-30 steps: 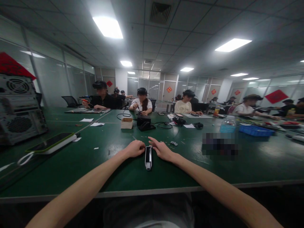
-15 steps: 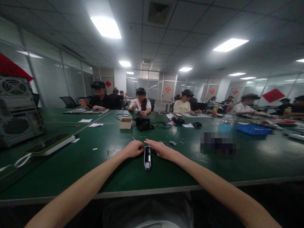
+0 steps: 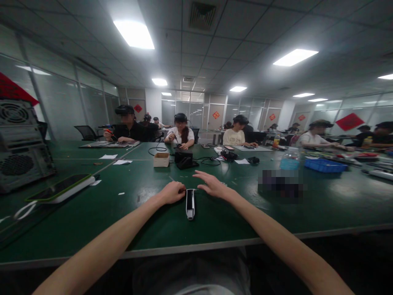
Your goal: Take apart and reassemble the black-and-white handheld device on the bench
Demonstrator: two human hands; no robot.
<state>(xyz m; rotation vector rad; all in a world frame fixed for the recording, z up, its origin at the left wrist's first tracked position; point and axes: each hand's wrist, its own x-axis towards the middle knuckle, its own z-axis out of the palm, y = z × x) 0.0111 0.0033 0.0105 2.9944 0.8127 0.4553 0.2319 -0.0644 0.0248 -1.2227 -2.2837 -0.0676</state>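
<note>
A narrow white device with a dark recessed middle (image 3: 190, 204) lies on the green table (image 3: 129, 239), pointing toward me. Just left of its far end rests my left hand (image 3: 174, 192), its fingers curled together; whatever they pinch is too small to make out. My right hand (image 3: 211, 184) is on the other side, beyond the device's far right corner, with fingers spread and nothing in them. Small parts beside my right hand are mostly hidden behind it.
Further back stand a small cardboard box (image 3: 161, 159) and a black object (image 3: 184, 159) with cables. To the right are a water bottle (image 3: 290, 159) and a blue tray (image 3: 325, 165). At left are a computer case (image 3: 23, 143) and a green-edged device (image 3: 63, 188). People sit opposite.
My right hand has lifted and moved slightly right and away from the device, its fingers spreading. The left hand stays beside the device. The view has shifted slightly.
</note>
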